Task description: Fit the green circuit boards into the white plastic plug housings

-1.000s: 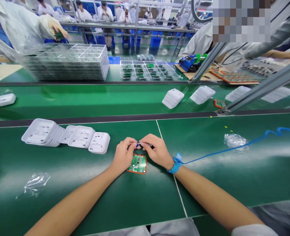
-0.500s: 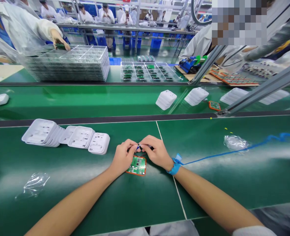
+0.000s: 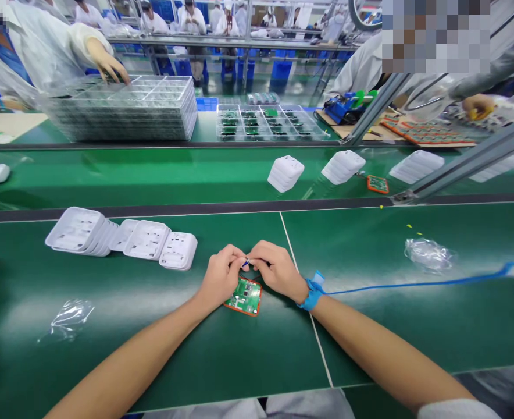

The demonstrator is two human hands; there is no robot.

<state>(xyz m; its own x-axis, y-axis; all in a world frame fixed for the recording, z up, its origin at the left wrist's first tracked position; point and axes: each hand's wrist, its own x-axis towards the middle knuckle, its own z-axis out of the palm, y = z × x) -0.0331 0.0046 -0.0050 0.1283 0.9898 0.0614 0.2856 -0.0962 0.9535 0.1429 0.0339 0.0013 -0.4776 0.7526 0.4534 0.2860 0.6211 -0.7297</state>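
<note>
My left hand [image 3: 221, 273] and my right hand [image 3: 277, 269] meet over the table, fingertips pinched together. Between them shows a tiny blue-and-white part [image 3: 245, 264], mostly covered by the fingers. Dark wires run below the fingertips, close to a green circuit board [image 3: 245, 295] with an orange edge. That board lies flat on the table, just under my left hand. A blue wrist strap [image 3: 311, 294] with a cord circles my right wrist.
White plastic covers [image 3: 146, 240] lie in overlapping rows at left. Clear plastic bags rest left [image 3: 71, 317] and right [image 3: 429, 255]. Beyond a dark rail, stacked white cases [image 3: 285, 173] sit on a green belt [image 3: 152, 177]. Behind are compartment trays [image 3: 178, 110] and co-workers; a metal post slants at right.
My hands keep their pinch on the small part. Cases on the belt have shifted left. The left co-worker's hand no longer shows the dark board it held. An orange-edged board appears at the left edge.
</note>
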